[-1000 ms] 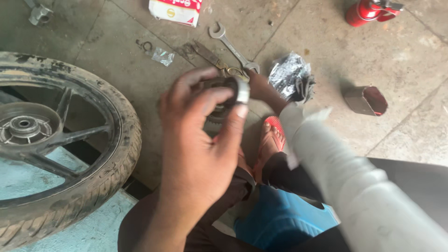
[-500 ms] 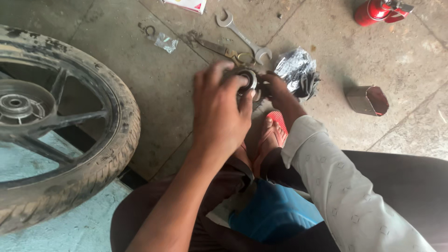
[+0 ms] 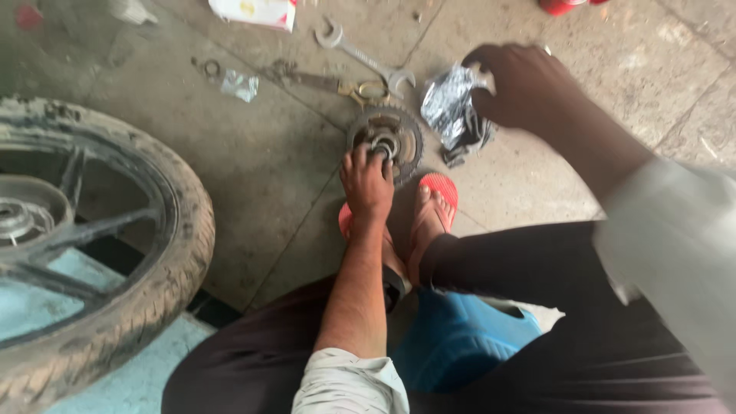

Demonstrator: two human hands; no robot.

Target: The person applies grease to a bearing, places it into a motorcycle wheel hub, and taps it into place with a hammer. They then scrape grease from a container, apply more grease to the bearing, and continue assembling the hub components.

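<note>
Left hand [image 3: 366, 182] reaches down to a round toothed sprocket [image 3: 386, 143] that lies flat on the concrete floor [image 3: 253, 169], just ahead of the person's feet; its fingertips press on the hub at the middle of the disc, touching rather than gripping it, with the fingers bent and the palm turned down. Right hand [image 3: 525, 86] is stretched out farther forward and to the right, hovering with curled fingers over a crumpled silvery plastic bag [image 3: 452, 103] that lies just beside the sprocket; whether it actually pinches the bag or only touches its edge cannot be told, since the fingertips are hidden behind the hand. Both feet wear red sandals [image 3: 438, 189], and the sprocket sits touching or nearly touching the toes. Beyond the sprocket, an open-ended spanner [image 3: 362, 54] lies at a slant on the floor, with a pair of pliers [image 3: 337, 83] near it, one end almost against the sprocket's far rim. A small clear packet [image 3: 240, 84] and a small ring [image 3: 210, 68] lie farther left. A white and red box [image 3: 254, 11] sits at the top edge of the view. On the left, a motorcycle wheel [image 3: 92, 253] with a worn tyre and dark spokes lies flat, partly on a pale blue surface [image 3: 115, 376]. The person sits low on a blue stool [image 3: 460, 345], in dark trousers and light sleeves.
</note>
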